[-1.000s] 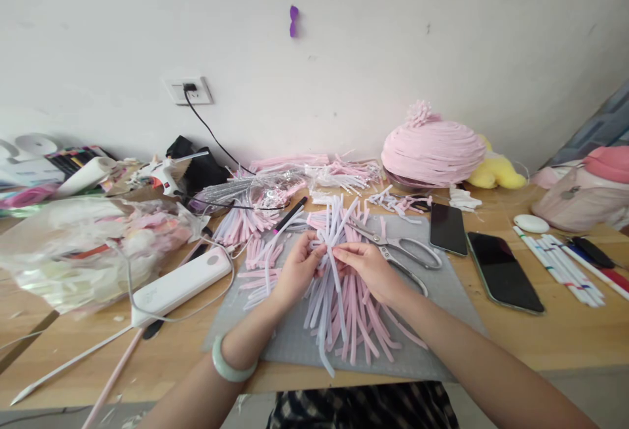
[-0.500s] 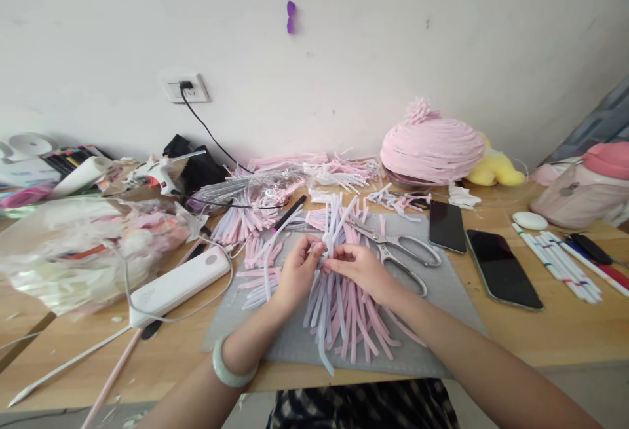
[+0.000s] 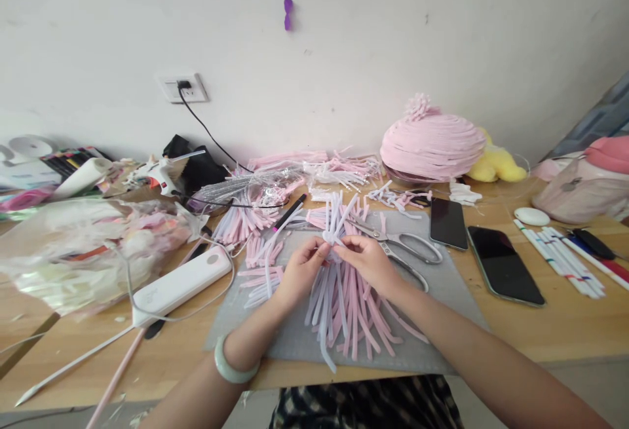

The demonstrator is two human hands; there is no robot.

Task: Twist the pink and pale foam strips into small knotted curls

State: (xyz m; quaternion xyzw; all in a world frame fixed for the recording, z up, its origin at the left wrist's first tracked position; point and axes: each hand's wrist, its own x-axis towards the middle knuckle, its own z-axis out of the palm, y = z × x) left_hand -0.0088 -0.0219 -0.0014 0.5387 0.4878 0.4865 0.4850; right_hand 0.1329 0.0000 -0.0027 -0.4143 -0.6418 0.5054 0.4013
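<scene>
Between my two hands is a small looped piece of pale lavender pipe cleaner (image 3: 333, 237). My left hand (image 3: 310, 260) pinches its left side with thumb and finger. From the other side, my right hand (image 3: 363, 257) grips it with the fingertips. Below my hands, lavender pipe cleaners (image 3: 322, 298) and pink pipe cleaners (image 3: 366, 317) fan out over a grey cutting mat (image 3: 445, 324). Metal scissors (image 3: 405, 247) lie beside my right hand, their blades partly under the pile. Shorter pink and lavender pieces (image 3: 263, 283) rest left of my left hand.
On the right lie two phones (image 3: 506, 265) and several white markers (image 3: 560, 262). A pink yarn-like dome (image 3: 432, 147) stands at the back. To the left are a white lamp-like bar (image 3: 181, 285) with a cable and a plastic bag (image 3: 98, 252). A black pen (image 3: 289, 211) lies beyond my hands.
My fingers have shifted slightly on the lavender piece, and both hands' fingertips now sit a little higher around its loop. The view has moved slightly; the pile and scissors stay put.
</scene>
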